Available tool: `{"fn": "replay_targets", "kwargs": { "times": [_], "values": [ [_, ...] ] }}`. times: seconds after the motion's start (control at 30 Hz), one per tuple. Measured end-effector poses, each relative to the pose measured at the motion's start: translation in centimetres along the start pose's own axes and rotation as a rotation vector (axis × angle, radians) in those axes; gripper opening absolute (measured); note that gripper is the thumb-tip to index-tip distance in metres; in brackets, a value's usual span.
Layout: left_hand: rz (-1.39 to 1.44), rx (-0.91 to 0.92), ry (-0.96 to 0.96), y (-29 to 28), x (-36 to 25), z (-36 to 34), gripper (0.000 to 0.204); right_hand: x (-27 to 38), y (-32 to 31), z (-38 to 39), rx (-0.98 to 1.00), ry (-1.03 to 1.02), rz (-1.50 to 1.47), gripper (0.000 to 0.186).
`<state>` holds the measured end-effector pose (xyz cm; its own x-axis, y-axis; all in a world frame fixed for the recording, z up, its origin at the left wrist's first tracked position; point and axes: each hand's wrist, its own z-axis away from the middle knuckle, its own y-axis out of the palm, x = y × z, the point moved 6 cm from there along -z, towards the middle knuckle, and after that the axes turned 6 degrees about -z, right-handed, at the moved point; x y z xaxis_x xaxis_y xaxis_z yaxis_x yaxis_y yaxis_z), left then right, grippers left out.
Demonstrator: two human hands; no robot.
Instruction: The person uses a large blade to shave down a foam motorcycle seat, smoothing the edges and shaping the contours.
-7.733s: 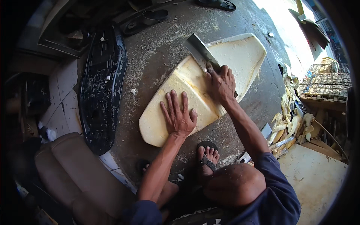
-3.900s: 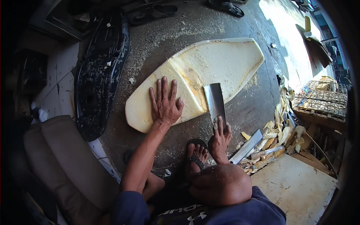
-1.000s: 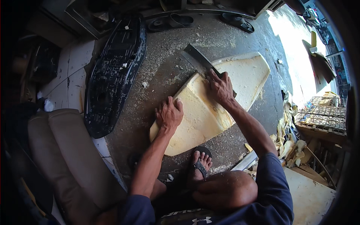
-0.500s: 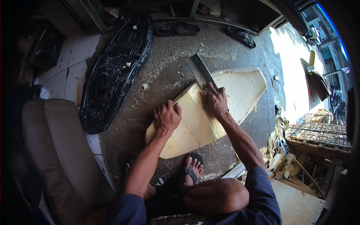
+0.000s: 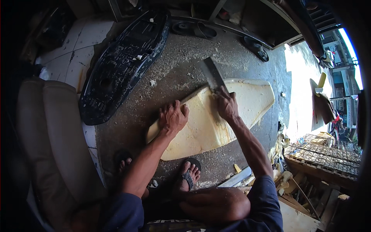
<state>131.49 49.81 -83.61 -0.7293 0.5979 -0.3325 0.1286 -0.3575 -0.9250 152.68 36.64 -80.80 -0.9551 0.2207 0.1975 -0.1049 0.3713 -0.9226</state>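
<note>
A long pale yellow foam seat pad (image 5: 247, 102) lies on the concrete floor in front of me. My left hand (image 5: 172, 116) grips its near left edge with curled fingers. My right hand (image 5: 226, 104) is shut on the handle of a broad cleaver-like knife (image 5: 210, 74), whose grey blade sticks out past the pad's far edge and rests against the foam there. My two sandalled feet (image 5: 187, 178) sit just below the pad.
A black plastic seat base (image 5: 123, 65) lies upside down at the upper left. A beige cushioned seat (image 5: 50, 135) stands at the left. Foam scraps and wooden slats (image 5: 320, 154) pile at the right. Dark sandals (image 5: 195, 30) lie at the far edge; crumbs litter the floor.
The pad has been turned and shifted since several seconds ago. My left hand went from flat on the foam to gripping its left edge. The knife stays at the pad's far edge.
</note>
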Motion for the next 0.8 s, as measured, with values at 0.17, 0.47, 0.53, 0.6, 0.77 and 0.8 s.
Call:
{"fn": "replay_targets", "kwargs": {
  "times": [0.17, 0.47, 0.53, 0.6, 0.77, 0.8],
  "values": [
    [0.097, 0.201, -0.067, -1.2, 0.5, 0.3, 0.062, -0.8, -2.5, -0.6, 0.053, 0.221, 0.162, 0.024],
    [0.408, 0.486, -0.265, -1.0, 3.6, -0.2, 0.119, 9.9, -6.6, 15.2, -0.308, 0.879, -0.085, 0.041],
    [0.461, 0.517, -0.279, -2.2, 3.1, 2.0, 0.120, 11.0, -9.0, 19.3, -0.465, 1.075, -0.058, 0.047],
    [0.508, 0.506, -0.281, -3.7, 3.7, 2.6, 0.122, 10.9, -8.5, 20.6, -0.551, 1.226, -0.197, 0.049],
    [0.994, 0.680, -0.309, 1.0, 2.1, 7.0, 0.114, 5.0, -5.5, 20.4, -0.670, 1.151, -0.528, 0.054],
    [1.227, 0.650, -0.343, 2.4, 0.3, 9.1, 0.110, 2.3, -6.9, 19.7, -0.643, 1.117, -0.505, 0.053]
  ]
}}
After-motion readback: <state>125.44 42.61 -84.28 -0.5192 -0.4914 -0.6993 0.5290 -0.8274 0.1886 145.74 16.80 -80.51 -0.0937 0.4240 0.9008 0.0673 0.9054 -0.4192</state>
